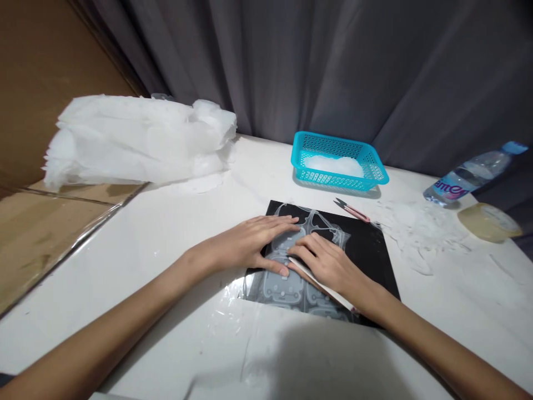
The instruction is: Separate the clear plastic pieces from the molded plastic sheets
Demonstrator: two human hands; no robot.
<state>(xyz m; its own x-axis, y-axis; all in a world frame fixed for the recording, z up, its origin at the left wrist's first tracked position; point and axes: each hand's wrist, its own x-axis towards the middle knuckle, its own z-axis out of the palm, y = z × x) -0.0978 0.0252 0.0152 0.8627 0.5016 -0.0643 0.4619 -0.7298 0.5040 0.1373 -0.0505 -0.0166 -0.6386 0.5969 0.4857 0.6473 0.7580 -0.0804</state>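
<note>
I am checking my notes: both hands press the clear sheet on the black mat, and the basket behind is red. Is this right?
No. The head view shows the basket is blue, not red; the rest is right.

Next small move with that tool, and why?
Likely draw the thin white tool along the translucent sheet with the right hand: the left hand lies flat, pinning the sheet to the black mat, and the tool's tip meets it.

Lower frame, both corners: our two arms, bare right to the frame edge. Left hand (254, 241) & right hand (328, 264) bare too, w/ slim fingers, short plain nails. Dark bit at far lower left, poss. sleeve edge; can't tell.
</note>
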